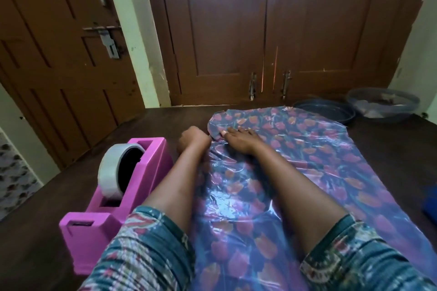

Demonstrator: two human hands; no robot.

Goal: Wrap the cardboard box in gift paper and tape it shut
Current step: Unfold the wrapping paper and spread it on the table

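Fingers point(244, 130) of your right hand point(237, 143) lie straight and spread, pressing the paper point(307, 153) flat near its far left corner, where the edge is turned over. Your left hand point(192, 140) sits just beside it at the paper's left edge, curled with knuckles up; whether it pinches that edge or holds nothing cannot be told. The paper is spread on the tabletop point(153, 125) under both forearms, its long axis running from you toward the far side and drifting right. The box does not show anywhere; it may be out of view or under the sheet. The dispenser point(132, 196) stands left of the paper, close beside your left forearm, so that hand is nearer its tape point(111, 172). Judging by the open sheet, wrapping has barely begun.
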